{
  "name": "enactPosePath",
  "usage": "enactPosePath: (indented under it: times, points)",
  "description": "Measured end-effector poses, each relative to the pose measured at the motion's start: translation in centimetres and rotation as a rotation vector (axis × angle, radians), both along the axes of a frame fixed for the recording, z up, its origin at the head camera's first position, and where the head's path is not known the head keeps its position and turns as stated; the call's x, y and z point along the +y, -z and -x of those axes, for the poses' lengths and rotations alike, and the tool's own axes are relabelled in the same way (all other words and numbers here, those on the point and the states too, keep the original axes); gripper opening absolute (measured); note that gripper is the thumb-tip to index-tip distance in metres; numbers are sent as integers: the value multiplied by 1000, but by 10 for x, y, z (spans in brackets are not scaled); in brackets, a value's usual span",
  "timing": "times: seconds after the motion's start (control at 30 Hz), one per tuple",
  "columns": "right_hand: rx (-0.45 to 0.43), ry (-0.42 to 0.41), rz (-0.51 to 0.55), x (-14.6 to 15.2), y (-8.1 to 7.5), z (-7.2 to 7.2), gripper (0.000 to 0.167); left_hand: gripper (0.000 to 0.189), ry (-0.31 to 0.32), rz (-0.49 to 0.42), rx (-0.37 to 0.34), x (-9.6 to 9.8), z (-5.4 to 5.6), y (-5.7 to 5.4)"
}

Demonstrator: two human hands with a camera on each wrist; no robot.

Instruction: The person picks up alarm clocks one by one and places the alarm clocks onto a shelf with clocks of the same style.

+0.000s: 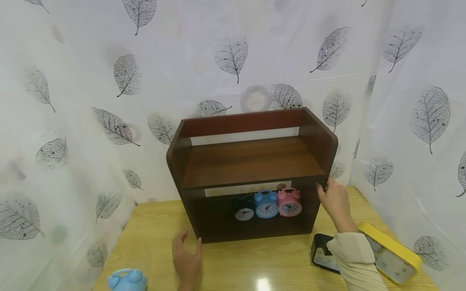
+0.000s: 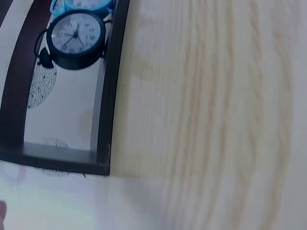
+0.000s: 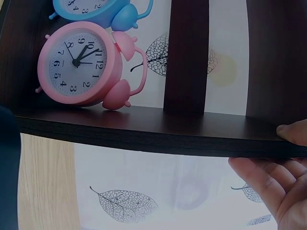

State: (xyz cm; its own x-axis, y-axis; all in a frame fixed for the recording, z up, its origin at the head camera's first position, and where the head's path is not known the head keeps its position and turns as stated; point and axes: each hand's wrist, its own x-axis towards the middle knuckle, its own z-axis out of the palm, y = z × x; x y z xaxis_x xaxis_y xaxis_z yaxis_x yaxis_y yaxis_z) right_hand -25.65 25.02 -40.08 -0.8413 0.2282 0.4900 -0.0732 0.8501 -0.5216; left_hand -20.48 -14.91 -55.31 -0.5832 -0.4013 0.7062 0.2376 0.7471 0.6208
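A dark brown two-tier shelf (image 1: 255, 161) stands on the wooden table. My right hand (image 1: 335, 202) grips its right side panel; the right wrist view shows the thumb (image 3: 292, 132) on the inner face and the fingers (image 3: 266, 179) outside. Beside the lower left corner is my left hand (image 1: 187, 258), thumb and fingers spread around nothing. Only a fingertip (image 2: 2, 211) of it enters the left wrist view. On the lower tier sit a black alarm clock (image 1: 244, 210), a blue alarm clock (image 1: 267, 205) and a pink alarm clock (image 1: 289, 203), side by side toward the right.
At the front left of the table (image 1: 156, 226) is a light blue alarm clock (image 1: 128, 280), cut by the frame edge. A black clock (image 1: 324, 256) and a yellow clock (image 1: 395, 256) lie by the right forearm, partly behind the sleeve. Leaf-patterned sheeting (image 1: 233, 24) surrounds the table.
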Motion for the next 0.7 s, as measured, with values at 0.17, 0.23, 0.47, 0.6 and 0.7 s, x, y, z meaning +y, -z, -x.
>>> enactPosePath:
  times: [0.17,0.23,0.47,0.6,0.7]
  points:
    - [13,-1,-1,0,1,1,25,55,-108,-104,-12,-13,-7,-2]
    - [20,-3,-4,0,2,1,25,56,-142,-159,-4,-17,-10,-2]
    - [14,-4,-1,0,1,1,23,57,-289,-250,28,-36,-19,6]
    - [19,-3,-3,0,0,1,24,61,-365,-219,22,-48,-23,9]
    - [25,-1,-6,0,1,2,24,66,-394,-186,12,-58,-26,7]
